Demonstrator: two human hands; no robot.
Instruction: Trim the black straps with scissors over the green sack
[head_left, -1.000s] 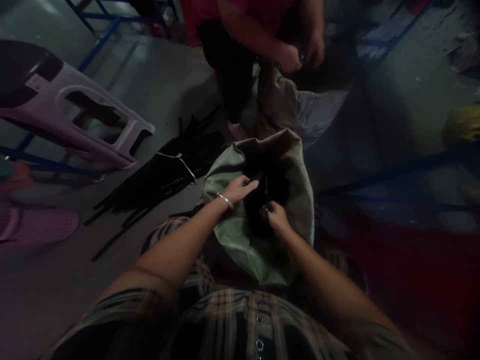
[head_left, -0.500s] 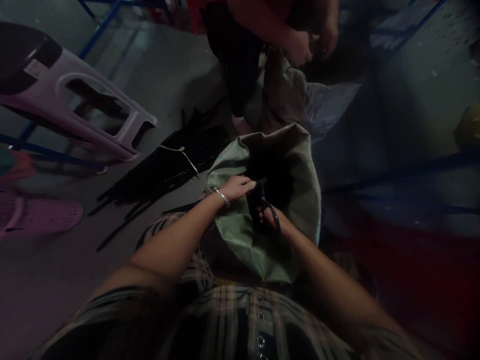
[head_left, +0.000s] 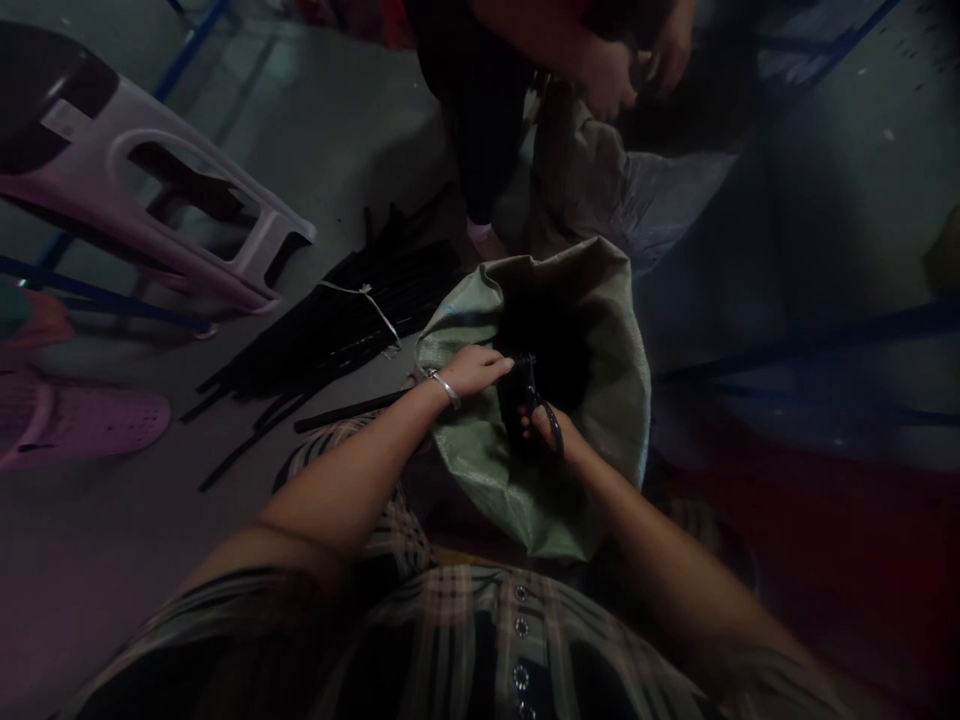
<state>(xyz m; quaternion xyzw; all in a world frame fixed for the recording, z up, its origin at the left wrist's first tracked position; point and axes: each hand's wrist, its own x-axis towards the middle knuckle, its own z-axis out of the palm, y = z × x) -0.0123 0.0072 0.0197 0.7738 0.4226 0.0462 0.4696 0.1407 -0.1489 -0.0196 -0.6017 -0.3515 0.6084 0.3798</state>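
Note:
A black tube or strip (head_left: 349, 408) runs from the left under my forearm, and its far end shows past my left hand (head_left: 474, 371), whose fingers are closed on it. My right hand (head_left: 541, 425) is wrapped round a pair of black-handled scissors (head_left: 556, 432). Their blades point up at the tube's end, just beyond my left fingertips; whether they are open is too dark to tell. Both hands are over the mouth of an upright green woven sack (head_left: 615, 330). Deep shadow hides the inside of the sack.
A tied bundle of black tubes (head_left: 330, 325) lies on the floor at left. Beyond it stand a plastic stool (head_left: 202, 190) and a pink basket (head_left: 105, 428). Opposite, another person's hands (head_left: 615, 80) are above a second sack (head_left: 645, 190). Blue metal bars (head_left: 825, 345) cross at right.
The scissors have turned slightly more upright beside the tube's end. More of the tube shows left of my forearm. The whole view has shifted a little.

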